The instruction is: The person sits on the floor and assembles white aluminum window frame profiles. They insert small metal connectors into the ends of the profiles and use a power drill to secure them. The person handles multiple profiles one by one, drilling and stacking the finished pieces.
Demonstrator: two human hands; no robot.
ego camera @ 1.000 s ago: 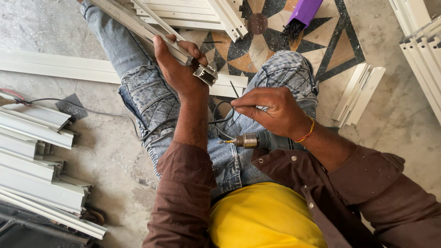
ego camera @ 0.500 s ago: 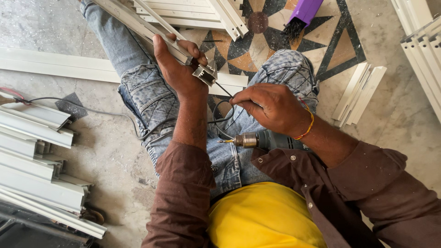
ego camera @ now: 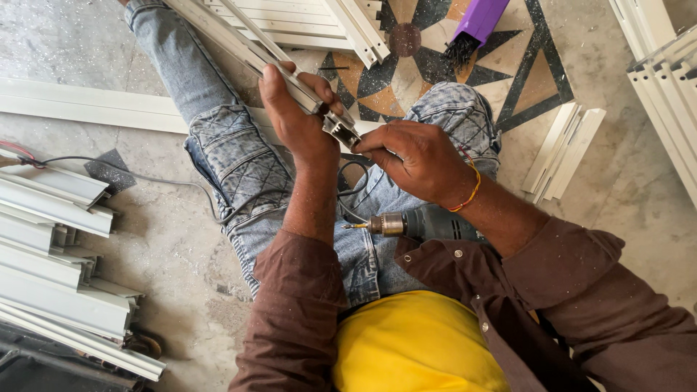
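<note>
My left hand grips a long white aluminium profile near its cut end, holding it slanted over my lap. My right hand has its fingertips pinched on that cut end, just right of my left thumb. What lies between the fingertips is too small to make out. An electric drill rests on my jeans below both hands, bit pointing left, with neither hand on it. A black cable loops across my lap.
Stacked aluminium profiles lie on the floor at left, more at the top and at the right edge. Short white offcuts lie right of my knee. A purple brush lies on the patterned floor inlay. A yellow helmet fills the bottom.
My right hand has moved up and left from above the drill to the cut end of the profile. My left hand keeps its grip, almost still.
</note>
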